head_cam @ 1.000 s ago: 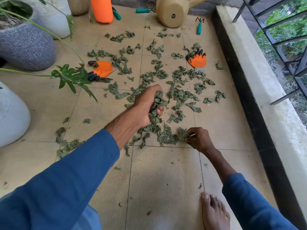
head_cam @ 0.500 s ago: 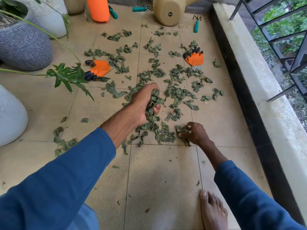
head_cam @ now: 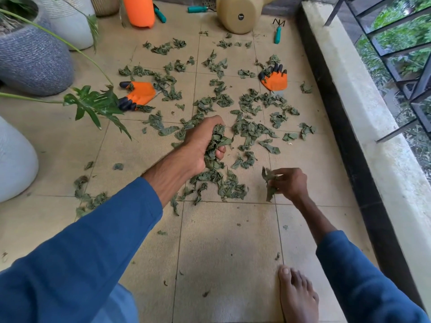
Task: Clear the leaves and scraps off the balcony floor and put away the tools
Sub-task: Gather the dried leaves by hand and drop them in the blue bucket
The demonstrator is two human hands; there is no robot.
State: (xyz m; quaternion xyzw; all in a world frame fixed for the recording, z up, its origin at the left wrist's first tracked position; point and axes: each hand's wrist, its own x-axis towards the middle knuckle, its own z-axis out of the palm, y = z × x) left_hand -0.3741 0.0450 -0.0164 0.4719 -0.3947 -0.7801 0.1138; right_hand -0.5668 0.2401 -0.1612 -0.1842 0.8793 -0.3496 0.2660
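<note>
Beige tile covers the balcony floor (head_cam: 228, 241), the largest surface in the work area, and everything the task concerns lies on it. A grey woven pot (head_cam: 32, 64) and a white pot (head_cam: 14, 164) stand at the left edge. A tan watering can (head_cam: 238, 15) stands by the far wall, well apart from the hands. We judge these to be parked clear of the gathering zone.

Green leaves (head_cam: 251, 131) lie scattered over the middle tiles, thickest between the two hands. An orange glove (head_cam: 140, 93) lies at the left of the scatter and a second glove (head_cam: 274, 76) at the right. Both are unworn, so we collect bare-handed.

The left hand (head_cam: 200, 143) is curled round a thick bunch (head_cam: 218, 138), held just above the floor pile. We judge that it serves as the store, leaving the other hand free to pick. The right hand (head_cam: 291, 183) pinches a few leaves between thumb and fingertips, lifted off the tile at the right end of the pile.

We judge the step to be hand-gathering, early in the task, since most leaves lie on the tile. A small teal-handled rake (head_cam: 278, 33) lies near the can, untouched and not yet put away.
</note>
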